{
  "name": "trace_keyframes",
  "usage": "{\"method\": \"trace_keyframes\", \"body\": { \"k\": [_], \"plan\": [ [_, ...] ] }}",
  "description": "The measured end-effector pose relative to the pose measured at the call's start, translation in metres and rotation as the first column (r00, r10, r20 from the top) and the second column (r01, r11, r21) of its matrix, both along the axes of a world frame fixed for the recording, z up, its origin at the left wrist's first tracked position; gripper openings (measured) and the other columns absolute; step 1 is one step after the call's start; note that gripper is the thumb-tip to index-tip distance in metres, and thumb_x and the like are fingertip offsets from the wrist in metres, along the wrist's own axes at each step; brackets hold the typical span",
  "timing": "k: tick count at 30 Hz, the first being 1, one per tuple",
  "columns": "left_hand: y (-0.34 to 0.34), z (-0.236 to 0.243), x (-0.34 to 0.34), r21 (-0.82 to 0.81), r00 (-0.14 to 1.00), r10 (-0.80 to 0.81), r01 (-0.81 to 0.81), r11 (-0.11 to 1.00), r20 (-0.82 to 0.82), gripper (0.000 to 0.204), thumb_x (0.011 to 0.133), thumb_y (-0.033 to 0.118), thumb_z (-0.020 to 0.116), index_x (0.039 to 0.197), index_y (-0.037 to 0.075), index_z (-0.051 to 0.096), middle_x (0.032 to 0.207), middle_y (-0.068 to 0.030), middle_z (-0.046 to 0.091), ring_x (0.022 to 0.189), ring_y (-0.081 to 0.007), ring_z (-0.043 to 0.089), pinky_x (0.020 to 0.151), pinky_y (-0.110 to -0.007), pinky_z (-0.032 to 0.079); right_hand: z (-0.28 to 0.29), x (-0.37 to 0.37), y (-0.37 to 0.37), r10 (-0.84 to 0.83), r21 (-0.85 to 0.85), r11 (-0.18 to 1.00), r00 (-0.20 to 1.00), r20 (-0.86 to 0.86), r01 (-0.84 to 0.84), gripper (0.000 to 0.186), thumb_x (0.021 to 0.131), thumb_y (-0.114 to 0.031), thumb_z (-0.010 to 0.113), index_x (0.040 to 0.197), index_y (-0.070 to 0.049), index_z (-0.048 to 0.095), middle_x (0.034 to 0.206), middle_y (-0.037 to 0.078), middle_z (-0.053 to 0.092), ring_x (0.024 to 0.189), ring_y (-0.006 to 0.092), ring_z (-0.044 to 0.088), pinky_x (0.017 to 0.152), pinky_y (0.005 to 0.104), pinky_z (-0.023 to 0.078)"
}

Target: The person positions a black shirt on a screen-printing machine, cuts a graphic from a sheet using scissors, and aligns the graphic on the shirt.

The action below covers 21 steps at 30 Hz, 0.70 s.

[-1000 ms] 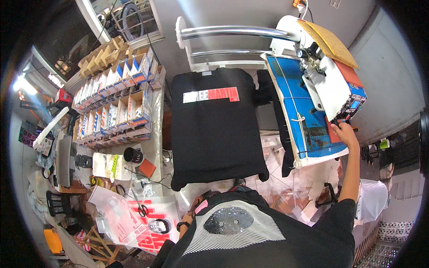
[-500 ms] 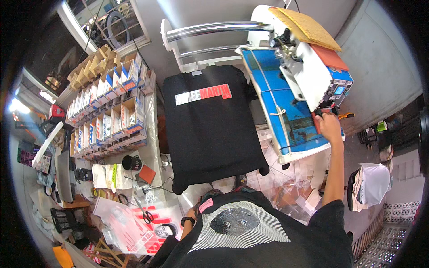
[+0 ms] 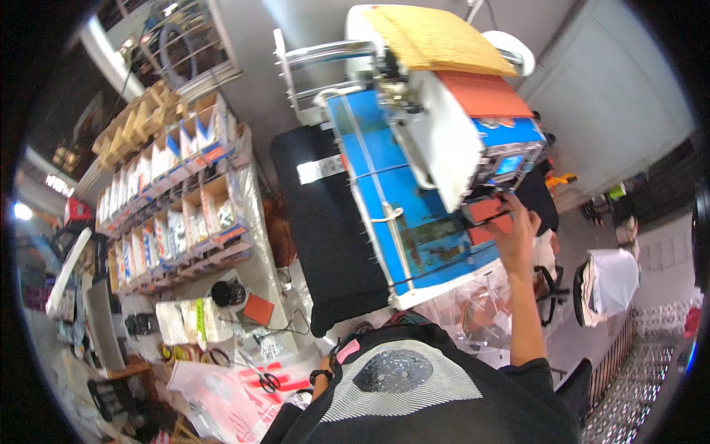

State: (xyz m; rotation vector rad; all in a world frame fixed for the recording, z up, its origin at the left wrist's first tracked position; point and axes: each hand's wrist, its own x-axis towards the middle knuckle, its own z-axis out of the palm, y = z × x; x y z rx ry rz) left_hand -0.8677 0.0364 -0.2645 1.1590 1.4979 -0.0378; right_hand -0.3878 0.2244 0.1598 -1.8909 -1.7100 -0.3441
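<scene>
My right hand [image 3: 518,231] is closed around the red grip at the front of a heat press [image 3: 451,140]. The press head is white, with a lit display and a wide blue plate [image 3: 373,214] tied with cord. That plate now hangs over the right part of a black T-shirt [image 3: 296,222], which lies spread out with a white printed patch [image 3: 319,169] near its top. The rest of the print is hidden under the plate. My left hand [image 3: 325,360], below a dark wristwatch, is low beside my body; its fingers are hidden.
Boxes of white packets [image 3: 159,177] fill a rack at left. A black cup [image 3: 228,294], an orange square [image 3: 258,309], scissors [image 3: 268,380] and printed film [image 3: 222,392] lie below it. Chrome rails [image 3: 329,58] run behind the shirt. A draped stool [image 3: 610,285] stands at right.
My right hand has moved the press head and its blue plate to the left, over part of the T-shirt. The red part of the print is now covered. My left hand stays low.
</scene>
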Motion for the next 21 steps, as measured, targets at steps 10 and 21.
{"method": "trace_keyframes", "body": {
  "k": [10,21],
  "plan": [
    [0.035,-0.013,-0.012,-0.056,0.980,-0.194,0.196,0.979,0.039,0.058,0.092,0.030,0.060,0.143,0.005,0.044,0.132,-0.0230,0.058,0.113,-0.0347,0.063,0.093,-0.041,0.049,0.035,-0.114,0.013,-0.065,-0.258,0.966,0.959,-0.275,-0.009,0.146,0.042,-0.029,0.096,0.157,-0.006,0.009,0.089,0.005,0.069,0.094,0.0272,0.067,0.092,0.0455,0.036],
    [0.074,-0.009,0.042,-0.005,0.912,-0.380,0.385,0.923,0.154,0.062,0.092,0.027,0.062,0.147,0.006,0.039,0.136,-0.0217,0.056,0.115,-0.0328,0.062,0.095,-0.040,0.049,0.018,-0.162,0.007,0.136,-0.028,0.989,0.970,-0.201,-0.144,0.130,0.047,-0.034,0.093,0.153,-0.003,0.025,0.092,0.005,0.065,0.088,0.0256,0.064,0.088,0.0397,0.037]
  ]
}}
